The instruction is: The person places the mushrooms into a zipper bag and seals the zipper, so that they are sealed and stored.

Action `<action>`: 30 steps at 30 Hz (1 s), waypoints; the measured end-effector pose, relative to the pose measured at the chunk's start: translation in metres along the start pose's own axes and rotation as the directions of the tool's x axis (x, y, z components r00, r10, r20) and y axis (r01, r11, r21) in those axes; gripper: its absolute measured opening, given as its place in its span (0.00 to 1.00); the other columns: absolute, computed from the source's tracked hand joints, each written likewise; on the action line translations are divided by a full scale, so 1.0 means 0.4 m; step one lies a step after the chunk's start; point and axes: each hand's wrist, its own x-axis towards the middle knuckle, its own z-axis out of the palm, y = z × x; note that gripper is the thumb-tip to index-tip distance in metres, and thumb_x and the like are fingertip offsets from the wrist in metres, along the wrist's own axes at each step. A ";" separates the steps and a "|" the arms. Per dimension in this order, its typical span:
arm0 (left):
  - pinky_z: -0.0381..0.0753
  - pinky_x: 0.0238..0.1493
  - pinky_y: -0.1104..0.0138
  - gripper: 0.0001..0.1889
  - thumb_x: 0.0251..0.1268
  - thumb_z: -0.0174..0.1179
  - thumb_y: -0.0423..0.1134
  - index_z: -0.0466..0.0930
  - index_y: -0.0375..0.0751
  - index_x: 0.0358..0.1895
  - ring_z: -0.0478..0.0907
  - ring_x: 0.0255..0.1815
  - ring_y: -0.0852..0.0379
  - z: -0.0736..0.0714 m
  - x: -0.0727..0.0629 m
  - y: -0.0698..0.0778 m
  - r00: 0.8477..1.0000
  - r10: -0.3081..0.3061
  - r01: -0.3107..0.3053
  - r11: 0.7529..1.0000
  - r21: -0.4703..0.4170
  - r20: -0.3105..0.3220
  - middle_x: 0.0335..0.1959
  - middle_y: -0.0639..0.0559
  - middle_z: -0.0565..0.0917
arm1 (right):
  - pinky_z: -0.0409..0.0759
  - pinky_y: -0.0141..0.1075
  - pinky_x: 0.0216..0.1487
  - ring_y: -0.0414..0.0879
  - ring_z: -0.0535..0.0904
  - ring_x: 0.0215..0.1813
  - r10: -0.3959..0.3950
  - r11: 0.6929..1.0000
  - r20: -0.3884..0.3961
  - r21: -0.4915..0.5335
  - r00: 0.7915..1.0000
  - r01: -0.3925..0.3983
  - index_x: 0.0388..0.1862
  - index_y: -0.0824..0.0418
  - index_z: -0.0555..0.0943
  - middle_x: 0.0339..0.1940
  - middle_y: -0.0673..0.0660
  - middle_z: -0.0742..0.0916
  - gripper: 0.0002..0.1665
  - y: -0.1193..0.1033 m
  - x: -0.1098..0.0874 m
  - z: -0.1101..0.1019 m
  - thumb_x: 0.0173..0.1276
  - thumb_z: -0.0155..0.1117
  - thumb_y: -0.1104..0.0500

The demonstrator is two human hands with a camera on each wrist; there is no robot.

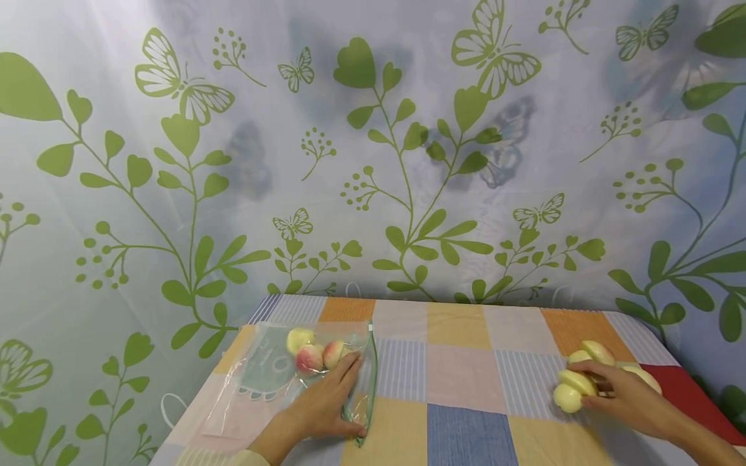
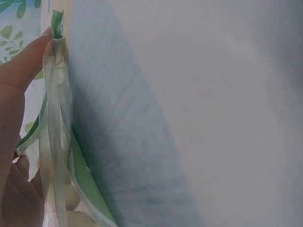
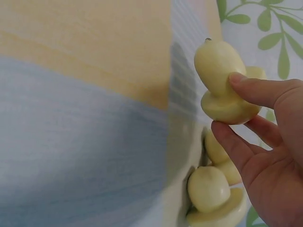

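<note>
Plainly, right fingers point(image 3: 233, 143) pinch a pale yellow fruit point(image 3: 218, 64), and left fingers point(image 1: 348, 366) lie spread on a clear bag point(image 1: 271, 372).

Setting, head view

We record a pale blue-white fabric hanging point(image 1: 373, 168) across the whole background, printed with olive-green leafy stems point(image 1: 355, 63) and olive-green outlined butterflies point(image 1: 183, 84). Blurred grey-blue butterfly shapes point(image 1: 507, 145) show among them. Below, we see a multicoloured patchwork tablecloth point(image 1: 466, 375) in orange, yellow, pink, blue, red and striped squares; the hanging rises behind its far edge. We note brighter light at upper left.
</note>
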 end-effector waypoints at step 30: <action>0.68 0.72 0.52 0.68 0.49 0.73 0.71 0.46 0.31 0.83 0.60 0.79 0.41 0.002 0.002 -0.012 1.000 0.005 -0.005 1.000 -0.024 0.011 0.83 0.39 0.50 | 0.86 0.35 0.42 0.55 0.87 0.49 0.032 0.980 0.071 0.192 0.997 -0.045 0.67 0.69 0.75 0.63 0.73 0.80 0.32 -0.115 0.126 0.076 0.67 0.74 0.60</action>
